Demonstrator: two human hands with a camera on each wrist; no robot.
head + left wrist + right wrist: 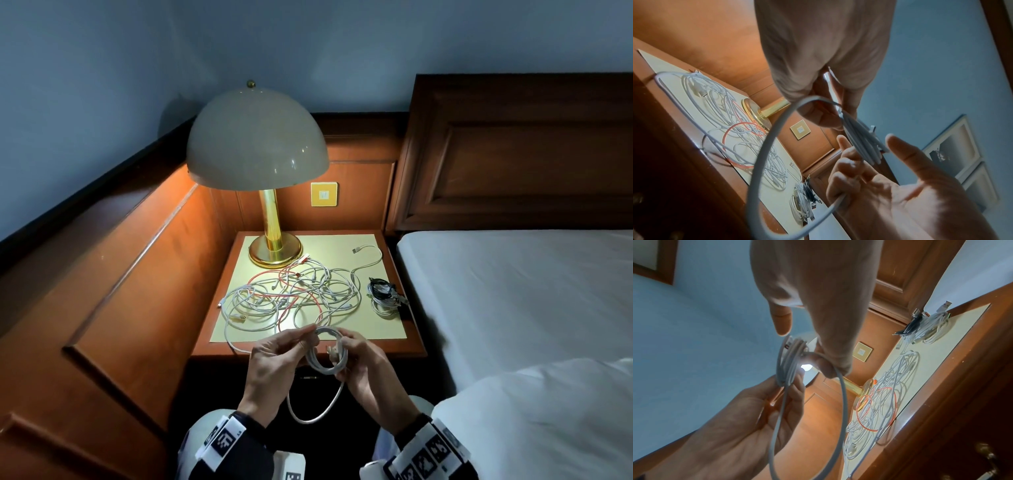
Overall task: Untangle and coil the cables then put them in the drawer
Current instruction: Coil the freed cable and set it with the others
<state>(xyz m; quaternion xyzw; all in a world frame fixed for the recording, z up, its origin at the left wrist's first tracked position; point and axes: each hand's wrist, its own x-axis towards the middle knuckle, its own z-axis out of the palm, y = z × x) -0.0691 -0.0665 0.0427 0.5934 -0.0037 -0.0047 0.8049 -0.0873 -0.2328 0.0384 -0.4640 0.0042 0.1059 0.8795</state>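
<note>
I hold a half-coiled white cable [325, 358] in front of the nightstand [416, 342]. My left hand [305, 337] pinches the top of the coil [863, 142] between thumb and fingers. My right hand [342, 356] has its fingers curled round the coil's right side and the loose strand [842, 402]. That strand hangs below my hands in a wide loop [318, 409]. A tangle of white and red cables [291, 294] lies spread on the nightstand top. A small bundle of coiled white and black cables [383, 296] sits at its right edge. The drawer front with its knob [984, 452] shows dark below the top.
A brass lamp [270, 250] with a dome shade stands at the back left of the nightstand. Wooden wall panelling [137, 291] runs along the left. The bed [513, 291] with white sheets lies close on the right. A yellow wall switch [323, 194] is behind the lamp.
</note>
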